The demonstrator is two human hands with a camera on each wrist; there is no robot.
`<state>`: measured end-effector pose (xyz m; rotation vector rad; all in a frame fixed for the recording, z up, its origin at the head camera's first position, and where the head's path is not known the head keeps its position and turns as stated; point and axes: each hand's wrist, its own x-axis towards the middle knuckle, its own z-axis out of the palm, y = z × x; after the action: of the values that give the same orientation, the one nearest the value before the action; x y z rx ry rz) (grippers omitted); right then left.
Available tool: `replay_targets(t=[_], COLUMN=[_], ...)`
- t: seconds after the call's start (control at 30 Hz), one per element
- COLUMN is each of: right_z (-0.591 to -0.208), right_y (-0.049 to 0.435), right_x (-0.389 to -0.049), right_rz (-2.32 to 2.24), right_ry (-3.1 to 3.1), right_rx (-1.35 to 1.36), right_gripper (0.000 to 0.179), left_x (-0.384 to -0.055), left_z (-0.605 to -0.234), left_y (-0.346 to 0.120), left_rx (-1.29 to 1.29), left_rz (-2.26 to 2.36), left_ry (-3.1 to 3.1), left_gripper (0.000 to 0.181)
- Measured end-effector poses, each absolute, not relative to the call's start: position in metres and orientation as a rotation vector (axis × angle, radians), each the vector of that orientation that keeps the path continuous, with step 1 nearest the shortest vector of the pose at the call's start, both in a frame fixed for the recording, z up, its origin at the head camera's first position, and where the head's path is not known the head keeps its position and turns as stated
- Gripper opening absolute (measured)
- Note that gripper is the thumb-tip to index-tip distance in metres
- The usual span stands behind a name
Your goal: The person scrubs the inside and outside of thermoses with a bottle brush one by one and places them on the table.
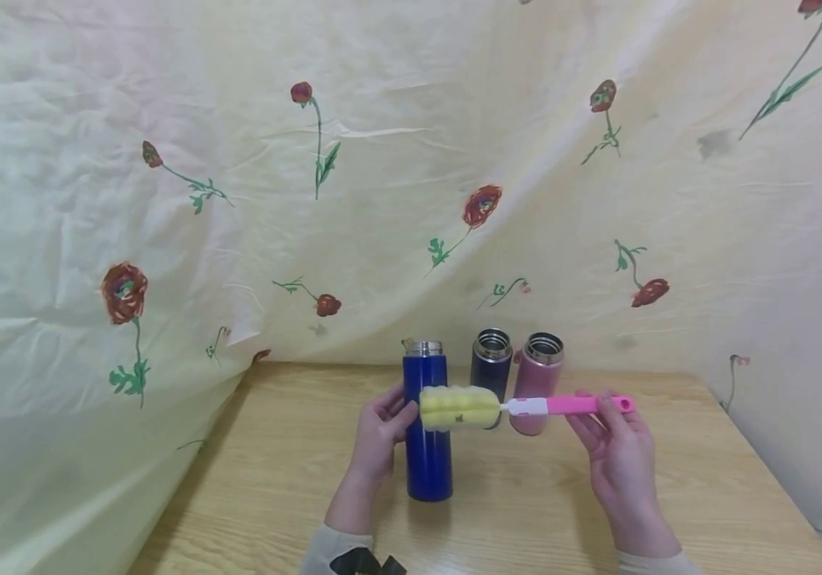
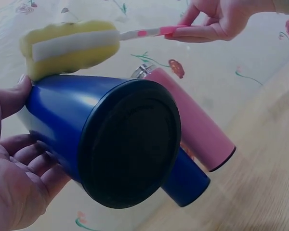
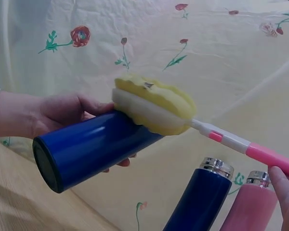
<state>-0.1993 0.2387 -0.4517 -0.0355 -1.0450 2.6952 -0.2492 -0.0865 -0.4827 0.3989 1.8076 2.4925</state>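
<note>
My left hand grips a blue thermos bottle by its side, with the thumb near the sponge. The bottle stands upright in the head view, its silver neck uncapped, and its black base faces the left wrist camera. With my right hand I pinch the pink handle of a bottle brush. The brush's yellow and white sponge head lies sideways across the front of the blue bottle and appears to touch its wall in the wrist views.
Behind the brush stand a dark blue thermos and a pink thermos, both with lids off. They are on a wooden table. A flowered cloth hangs behind and along the sides.
</note>
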Motion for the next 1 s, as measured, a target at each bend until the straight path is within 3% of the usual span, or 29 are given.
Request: replay_targets(t=[0.6, 1.0], right_z=[-0.4545, -0.4562], right_y=[0.2433, 0.2443], right_x=[-0.2013, -0.2015], right_rz=[2.479, 2.469], right_ry=[-1.718, -1.775], right_rx=[0.094, 0.132], right_gripper=[0.011, 0.012], left_x=[-0.2514, -0.2523], left_z=[-0.4793, -0.4814], left_y=[-0.0925, -0.0933], left_rx=[0.351, 0.382], left_rz=[2.590, 2.592], left_ry=[1.751, 1.721], left_gripper=[0.057, 0.057])
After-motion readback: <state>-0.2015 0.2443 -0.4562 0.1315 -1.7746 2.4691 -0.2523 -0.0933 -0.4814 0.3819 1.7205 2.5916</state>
